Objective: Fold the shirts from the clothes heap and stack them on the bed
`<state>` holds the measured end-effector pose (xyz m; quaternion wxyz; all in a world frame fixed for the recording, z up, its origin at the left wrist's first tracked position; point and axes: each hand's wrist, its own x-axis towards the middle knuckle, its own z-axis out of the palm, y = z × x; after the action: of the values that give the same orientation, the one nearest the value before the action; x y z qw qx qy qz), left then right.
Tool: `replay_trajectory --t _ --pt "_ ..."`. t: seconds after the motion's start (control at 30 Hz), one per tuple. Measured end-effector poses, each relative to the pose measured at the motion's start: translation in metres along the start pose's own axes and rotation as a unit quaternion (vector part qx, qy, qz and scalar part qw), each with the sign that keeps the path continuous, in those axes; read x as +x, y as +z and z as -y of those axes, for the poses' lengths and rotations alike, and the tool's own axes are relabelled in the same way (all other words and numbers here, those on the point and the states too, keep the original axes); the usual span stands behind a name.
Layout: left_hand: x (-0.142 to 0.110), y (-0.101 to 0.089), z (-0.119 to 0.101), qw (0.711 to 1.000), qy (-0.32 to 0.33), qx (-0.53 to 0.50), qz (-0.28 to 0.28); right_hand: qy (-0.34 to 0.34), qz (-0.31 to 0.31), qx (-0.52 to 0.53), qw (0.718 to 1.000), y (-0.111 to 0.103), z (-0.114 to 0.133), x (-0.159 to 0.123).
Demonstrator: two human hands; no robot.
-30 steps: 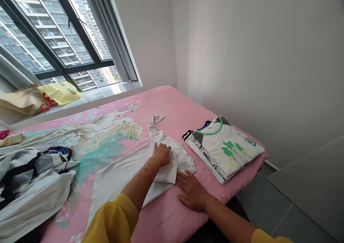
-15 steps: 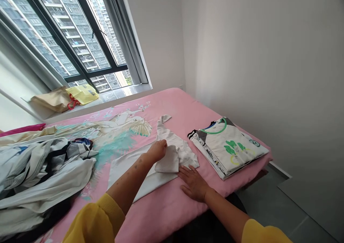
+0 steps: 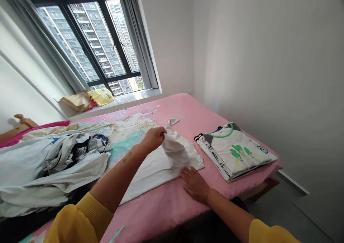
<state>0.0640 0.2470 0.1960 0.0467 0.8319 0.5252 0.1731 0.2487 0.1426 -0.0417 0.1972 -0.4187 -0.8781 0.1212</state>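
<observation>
The white shirt (image 3: 150,171) lies partly spread at the center of the frame, its upper portion bunched where your left hand (image 3: 153,139) clamps the cloth between thumb and fingers. The held layer, flat a half second ago, has risen off the shirt, leaving it loose and creased rather than settled. Your right hand (image 3: 196,185) rests palm down at the near edge, fingers slightly apart, their tips touching the shirt and gripping nothing.

To the right, a folded stack (image 3: 242,153), topped by a print of green shapes, sits near the corner of the pink bed (image 3: 156,214). A clothes heap (image 3: 80,167) fills the left, cut off by the frame. Bags (image 3: 102,96) sit on the sill at upper left, below the window (image 3: 94,38).

Your left forearm covers part of the shirt, the exact grip of your left fingertips is hard to make out, and the stack's lower layers cannot be counted.
</observation>
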Motion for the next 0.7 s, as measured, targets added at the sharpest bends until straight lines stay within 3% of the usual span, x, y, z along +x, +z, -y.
replay_trajectory --t 0.13,0.23,0.4,0.7 --pt "-0.005 -0.02 -0.002 0.997 0.056 -0.02 -0.048 -0.068 -0.022 0.026 0.997 0.01 0.034 0.025" --pt "-0.011 -0.031 -0.006 0.994 0.076 -0.029 -0.069 -0.031 -0.049 0.039 0.998 0.017 0.049 0.04" --pt "-0.011 -0.037 -0.015 0.989 0.109 -0.042 -0.085 0.053 -0.075 0.022 0.995 0.025 0.042 0.051" --pt "0.002 -0.016 -0.043 0.981 0.174 -0.025 -0.086 0.101 -0.003 -0.067 0.993 0.047 0.031 0.067"
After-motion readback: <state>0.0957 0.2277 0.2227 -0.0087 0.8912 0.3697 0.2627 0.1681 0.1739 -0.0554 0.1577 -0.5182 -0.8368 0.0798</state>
